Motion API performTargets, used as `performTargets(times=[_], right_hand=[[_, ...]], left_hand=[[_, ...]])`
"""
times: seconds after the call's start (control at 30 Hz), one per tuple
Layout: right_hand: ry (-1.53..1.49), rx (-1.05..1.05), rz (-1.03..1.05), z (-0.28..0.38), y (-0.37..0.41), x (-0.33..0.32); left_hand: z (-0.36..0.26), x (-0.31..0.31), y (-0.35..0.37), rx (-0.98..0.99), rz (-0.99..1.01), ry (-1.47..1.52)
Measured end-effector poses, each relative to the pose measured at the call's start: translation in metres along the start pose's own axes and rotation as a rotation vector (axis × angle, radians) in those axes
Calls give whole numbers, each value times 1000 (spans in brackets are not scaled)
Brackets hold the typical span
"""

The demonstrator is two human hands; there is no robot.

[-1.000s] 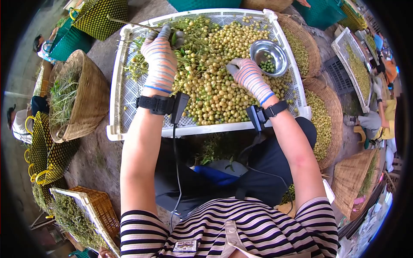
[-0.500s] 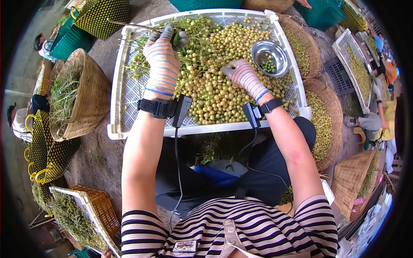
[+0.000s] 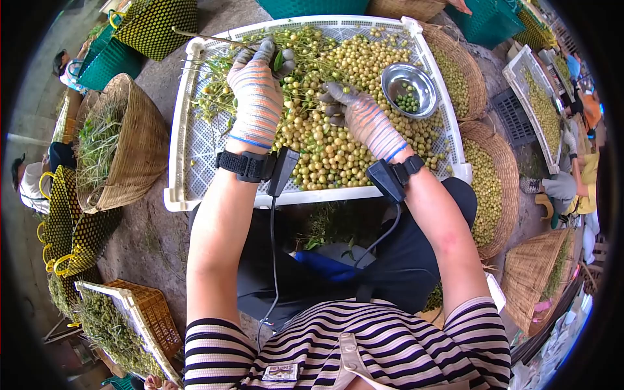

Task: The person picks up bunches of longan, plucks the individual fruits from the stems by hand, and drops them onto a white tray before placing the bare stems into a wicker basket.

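My left hand (image 3: 260, 91), in a striped glove with grey fingertips, is closed round a fruit twig (image 3: 211, 39) whose bare end sticks out to the left. A green leaf (image 3: 279, 61) shows between its fingers. My right hand (image 3: 361, 110), gloved alike, hangs over the loose round fruits (image 3: 331, 159) with its fingers curled to the left; what lies between them is hidden. Both hands are above a white mesh tray (image 3: 179, 140) holding yellowish fruits and green stems (image 3: 296, 42). A steel bowl (image 3: 426, 88) with several small green fruits sits right of my right hand.
Wicker baskets of fruit (image 3: 484, 195) stand against the tray's right side. At left are a wicker basket with grassy stems (image 3: 123, 143) and yellow-black woven baskets (image 3: 153, 26). Other people (image 3: 572, 185) sit at the far right beside another tray (image 3: 536, 107). Cables hang from my wrist devices (image 3: 283, 172).
My left hand has shifted slightly right with the twig. My right hand has moved a little left and up, off the fruit pile, its fingers curling towards my left hand.
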State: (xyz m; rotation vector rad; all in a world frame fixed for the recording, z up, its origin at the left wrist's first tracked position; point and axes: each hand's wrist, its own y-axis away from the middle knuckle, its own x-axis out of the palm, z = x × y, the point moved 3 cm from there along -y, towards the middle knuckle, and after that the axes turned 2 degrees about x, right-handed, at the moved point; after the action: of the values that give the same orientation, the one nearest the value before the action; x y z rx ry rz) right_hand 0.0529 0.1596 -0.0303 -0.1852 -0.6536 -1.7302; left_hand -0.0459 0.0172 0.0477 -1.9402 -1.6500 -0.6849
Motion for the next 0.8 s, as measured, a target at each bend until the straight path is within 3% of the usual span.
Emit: performTargets(times=[0.33, 0.8], right_hand=[[-127, -67, 206, 6, 5, -5], [-199, -99, 118, 6, 1, -14]], left_hand=[[-1, -6, -5, 16, 64, 59], [1, -5, -5, 18, 45, -20]])
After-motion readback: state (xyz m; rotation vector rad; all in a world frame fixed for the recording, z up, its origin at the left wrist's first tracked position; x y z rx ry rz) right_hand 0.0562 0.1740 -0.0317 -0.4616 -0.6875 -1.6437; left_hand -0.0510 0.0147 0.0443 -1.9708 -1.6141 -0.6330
